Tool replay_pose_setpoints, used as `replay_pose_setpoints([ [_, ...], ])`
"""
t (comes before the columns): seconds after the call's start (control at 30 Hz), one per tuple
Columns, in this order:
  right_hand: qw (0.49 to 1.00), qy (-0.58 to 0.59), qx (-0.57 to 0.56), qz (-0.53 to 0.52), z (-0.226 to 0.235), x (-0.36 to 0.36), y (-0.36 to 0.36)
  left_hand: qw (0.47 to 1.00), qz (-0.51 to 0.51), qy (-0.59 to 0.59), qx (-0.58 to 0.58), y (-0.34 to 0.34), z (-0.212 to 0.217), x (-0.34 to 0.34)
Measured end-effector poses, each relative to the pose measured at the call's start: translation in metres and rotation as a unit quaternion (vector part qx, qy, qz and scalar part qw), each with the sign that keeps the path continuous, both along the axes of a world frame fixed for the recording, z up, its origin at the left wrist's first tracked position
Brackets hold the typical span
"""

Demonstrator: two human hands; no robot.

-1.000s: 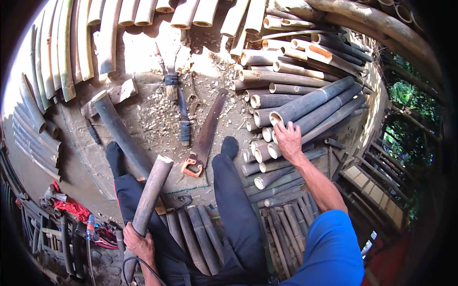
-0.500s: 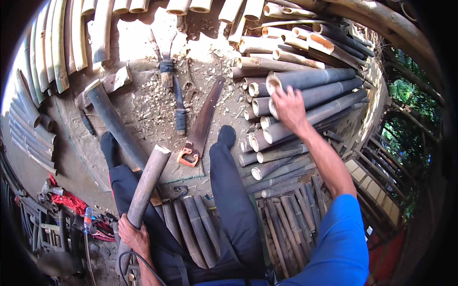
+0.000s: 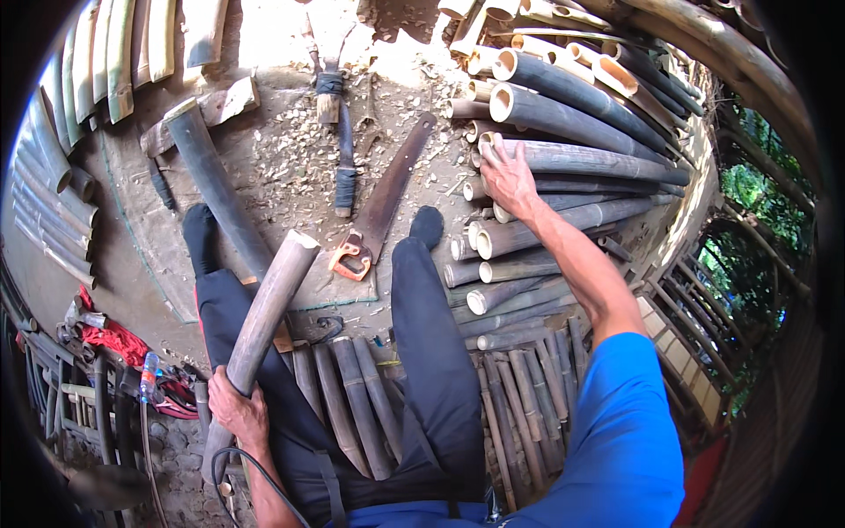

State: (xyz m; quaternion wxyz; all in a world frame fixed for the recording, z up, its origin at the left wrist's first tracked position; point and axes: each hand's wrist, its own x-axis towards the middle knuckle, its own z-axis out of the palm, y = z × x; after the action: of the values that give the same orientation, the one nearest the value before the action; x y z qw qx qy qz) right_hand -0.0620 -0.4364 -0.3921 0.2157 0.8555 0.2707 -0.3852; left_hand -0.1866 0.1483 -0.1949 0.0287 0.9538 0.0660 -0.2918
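1. The left hand [image 3: 236,411] wraps a bamboo pole [image 3: 264,321]; its fingers curl behind the pole, out of sight.
2. The pole's lower end is hidden below the hand.
3. The stacked bamboo poles [image 3: 581,158] run off into the dark rim at right.
4. The handsaw [image 3: 383,198] teeth are too small to tell.
5. The clutter at lower left [image 3: 106,352] is too dim to identify.

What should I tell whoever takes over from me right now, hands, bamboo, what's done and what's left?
Left hand: gripping a cut bamboo section, held slanted over the left leg.
Right hand: flat on a dark pole in the bamboo stack, not gripping it.
Handsaw lies on the chip-strewn ground between the feet, untouched.
Done: one section in hand.
Left: probably pulling the next pole from the stack.
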Motion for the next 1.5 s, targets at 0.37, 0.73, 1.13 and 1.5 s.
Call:
replay_pose_setpoints([
  [0.37, 0.998, 0.007, -0.043, 0.041, 0.063, -0.073, 0.001, 0.997, 0.058, -0.035, -0.021, 0.008, 0.001, -0.005],
  [0.73, 0.989, 0.12, -0.045, 0.07, 0.141, -0.145, -0.013, 0.999, 0.042, 0.004, -0.018, 0.02, 0.002, -0.012],
  [1.13, 0.971, -0.218, 0.093, -0.037, 0.066, 0.052, 0.002, 0.999, 0.034, -0.035, -0.006, 0.017, 0.006, -0.011],
  [1.5, 0.913, 0.145, -0.273, -0.265, 0.006, -0.104, 0.032, 0.999, 0.038, -0.011, -0.021, 0.01, 0.001, -0.005],
])
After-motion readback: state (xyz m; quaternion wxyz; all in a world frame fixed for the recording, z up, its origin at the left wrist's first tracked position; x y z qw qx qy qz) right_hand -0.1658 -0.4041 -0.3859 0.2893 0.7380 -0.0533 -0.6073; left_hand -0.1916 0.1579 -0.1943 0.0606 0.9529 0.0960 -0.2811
